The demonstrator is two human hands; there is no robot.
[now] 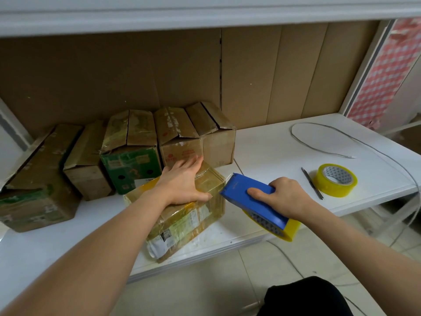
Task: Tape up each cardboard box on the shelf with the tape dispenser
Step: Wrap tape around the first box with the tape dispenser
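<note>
The left hand (184, 182) presses flat, fingers straight, on the taped cardboard box (182, 215) at the shelf (284, 147) front. The right hand (282, 197) grips the blue tape dispenser (248, 201), its toothed edge seemingly touching the box's right top edge.

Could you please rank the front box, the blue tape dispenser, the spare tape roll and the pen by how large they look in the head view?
1. Front box
2. Tape dispenser, nearer the camera
3. Tape roll
4. Pen
</note>
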